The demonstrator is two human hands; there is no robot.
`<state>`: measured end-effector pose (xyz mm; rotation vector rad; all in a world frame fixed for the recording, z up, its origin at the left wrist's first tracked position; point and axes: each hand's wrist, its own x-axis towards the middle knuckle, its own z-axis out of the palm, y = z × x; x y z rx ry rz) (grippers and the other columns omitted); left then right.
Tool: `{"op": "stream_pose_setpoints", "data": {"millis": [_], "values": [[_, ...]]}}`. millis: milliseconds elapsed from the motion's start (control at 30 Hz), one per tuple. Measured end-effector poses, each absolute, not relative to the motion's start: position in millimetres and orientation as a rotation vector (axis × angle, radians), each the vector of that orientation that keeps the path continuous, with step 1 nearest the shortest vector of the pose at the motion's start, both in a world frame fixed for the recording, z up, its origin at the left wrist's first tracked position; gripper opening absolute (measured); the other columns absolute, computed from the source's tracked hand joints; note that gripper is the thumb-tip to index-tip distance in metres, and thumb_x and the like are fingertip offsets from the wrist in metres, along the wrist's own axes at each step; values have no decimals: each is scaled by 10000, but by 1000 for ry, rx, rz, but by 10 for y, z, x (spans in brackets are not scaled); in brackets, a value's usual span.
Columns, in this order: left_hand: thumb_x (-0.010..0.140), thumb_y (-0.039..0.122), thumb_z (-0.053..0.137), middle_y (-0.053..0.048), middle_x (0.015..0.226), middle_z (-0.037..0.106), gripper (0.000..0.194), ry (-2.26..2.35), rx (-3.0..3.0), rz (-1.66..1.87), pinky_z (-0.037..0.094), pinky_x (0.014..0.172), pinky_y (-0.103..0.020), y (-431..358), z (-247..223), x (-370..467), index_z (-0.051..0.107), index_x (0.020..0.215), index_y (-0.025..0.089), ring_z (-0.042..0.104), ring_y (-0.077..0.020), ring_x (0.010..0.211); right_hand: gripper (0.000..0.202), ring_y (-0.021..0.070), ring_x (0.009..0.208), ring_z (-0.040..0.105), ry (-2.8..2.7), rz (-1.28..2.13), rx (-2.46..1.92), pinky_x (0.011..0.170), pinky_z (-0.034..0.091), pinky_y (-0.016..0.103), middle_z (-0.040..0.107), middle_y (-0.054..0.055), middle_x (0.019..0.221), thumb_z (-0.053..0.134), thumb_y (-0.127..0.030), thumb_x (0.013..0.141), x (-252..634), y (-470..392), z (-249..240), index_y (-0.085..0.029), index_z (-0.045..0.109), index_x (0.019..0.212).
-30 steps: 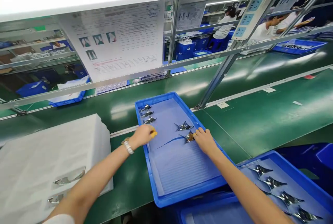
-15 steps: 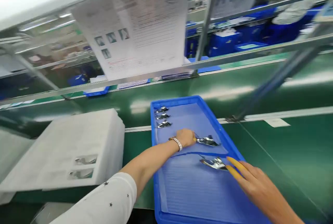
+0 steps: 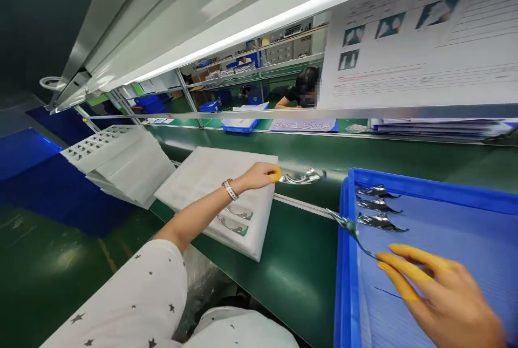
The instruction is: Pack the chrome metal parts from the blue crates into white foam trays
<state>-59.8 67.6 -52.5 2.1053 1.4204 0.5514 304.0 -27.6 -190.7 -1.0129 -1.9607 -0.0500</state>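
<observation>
My left hand (image 3: 261,176), with yellow finger covers, pinches one end of a curved shiny chrome part (image 3: 303,176). It is at the right side of a white foam block (image 3: 218,167), the part sticking out over the green bench. Yellow covers also show on the fingers of my right hand (image 3: 437,283). Between its thumb and fingertips is a second curved chrome part (image 3: 352,229), held tilted over the left rim of the blue tray (image 3: 347,283). Inside the tray, several similar chrome parts (image 3: 378,206) lie at the upper left. Two silvery curved pieces (image 3: 234,225) are set in the foam block.
White foam sheets with cut-outs (image 3: 121,159) stand left of the block. A metal rail (image 3: 259,115) crosses behind the bench (image 3: 291,278), with a printed sheet (image 3: 404,78) hung above it. A person (image 3: 306,89) sits beyond.
The view has swung left. My left hand has moved from the tray to the foam block with its chrome part. My right hand has brought its part to the tray's left rim.
</observation>
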Motion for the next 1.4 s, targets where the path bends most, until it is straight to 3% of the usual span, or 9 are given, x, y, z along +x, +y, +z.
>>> {"op": "stream_pose_setpoints", "data": {"millis": [233,400,633,867,967,1267,1400], "values": [[799,346,537,-5,733,589,188,1605,1562,1099,456,696,-268,43,-794,-2426,590,718,185,540,-138,704,288,267,942,579,-2314,255,-768,792,529,418,657,111,965,499,-326,971,936,437,-1477,-254,775,939],[802,392,554,-8,733,595,213,1591,1395,1204,472,711,-285,-184,-1152,-2951,579,732,192,552,-146,706,284,258,922,562,-2790,380,-790,817,511,390,660,115,948,502,-231,923,513,682,-1462,-235,786,912],[788,343,530,0,723,613,168,1549,1508,1003,453,700,-274,-105,-1341,-3156,584,725,196,554,-147,698,331,258,911,567,-3131,105,-1017,732,459,341,664,118,915,486,-67,850,254,695,-1214,-218,777,805],[786,364,518,6,718,623,189,1500,1527,944,466,726,-278,115,-1512,-3190,588,735,196,567,-151,709,286,246,938,610,-2947,535,-1028,834,516,350,685,94,912,510,-159,868,389,791,-1290,-225,785,904],[777,372,537,-1,723,611,188,1447,1496,977,472,721,-279,132,-1517,-3223,575,727,196,559,-154,713,259,242,969,618,-2904,571,-1042,861,513,347,697,82,935,527,-182,884,421,790,-1308,-234,777,927],[817,361,521,3,727,599,196,1433,1556,909,438,681,-268,100,-1461,-3282,584,738,193,536,-151,695,312,201,792,666,-3244,267,-1298,648,474,279,723,92,974,519,-46,827,-50,602,-1191,-202,781,893],[813,256,497,16,673,566,151,1494,1751,793,347,594,-260,85,-1284,-3228,574,699,194,478,-139,624,281,300,863,700,-3293,-3,-1414,669,490,346,730,194,948,513,11,804,-217,549,-1175,-109,764,842]]}}
